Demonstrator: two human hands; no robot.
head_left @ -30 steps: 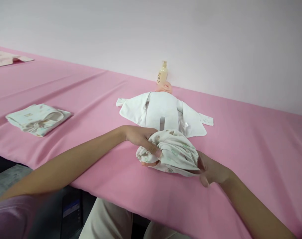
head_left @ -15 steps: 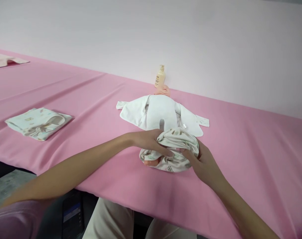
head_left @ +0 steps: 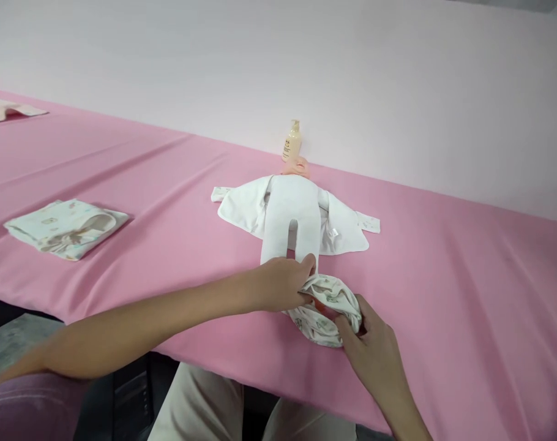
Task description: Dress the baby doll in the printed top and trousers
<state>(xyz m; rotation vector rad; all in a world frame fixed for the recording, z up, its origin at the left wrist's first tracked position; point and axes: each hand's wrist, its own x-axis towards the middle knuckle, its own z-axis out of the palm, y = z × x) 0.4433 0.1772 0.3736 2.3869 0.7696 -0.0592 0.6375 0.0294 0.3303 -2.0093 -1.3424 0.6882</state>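
Observation:
A doll [head_left: 293,199] with a white cloth body lies on its back, its legs toward me. Under it a baby shirt [head_left: 347,229] is spread out, white side up, with printed cuffs at both ends. My left hand [head_left: 283,283] is closed round the lower part of the doll's leg on the right, its fingers at the cloth's opening. Bunched into a ring, the printed baby pants [head_left: 328,334] are gripped at their right side by my right hand [head_left: 368,343]. An orange-pink bit of the doll's foot shows inside the ring. The other foot is hidden behind my left hand.
A pump bottle [head_left: 292,142] stands by the wall beyond the doll's head. On the left lies a folded printed garment [head_left: 70,226], with a pale pink cloth [head_left: 12,110] farther back. The pink tablecloth [head_left: 168,233] hangs over the near edge above my knees.
The bunched pants have come nearer to me and lower, uncovering the doll's legs. My left hand has shifted from the cloth onto the doll's leg; my right hand still grips the pants.

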